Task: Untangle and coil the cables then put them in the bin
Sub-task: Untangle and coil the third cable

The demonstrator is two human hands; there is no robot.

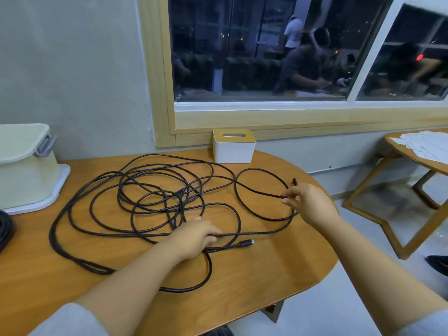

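A long black cable (135, 190) lies in tangled loops across the middle of the wooden table (254, 275). My left hand (194, 236) grips a strand near the front, close to a plug end (246, 243) lying on the wood. My right hand (308, 202) pinches another strand at the right, just below the other plug end (294, 181). A pale green bin (24, 166) with a lid stands on a white tray at the far left.
A white box with a wooden top (234, 146) stands at the back against the wall under the window. Another black cable bundle (4, 229) shows at the left edge. A second table with papers (424, 146) stands to the right.
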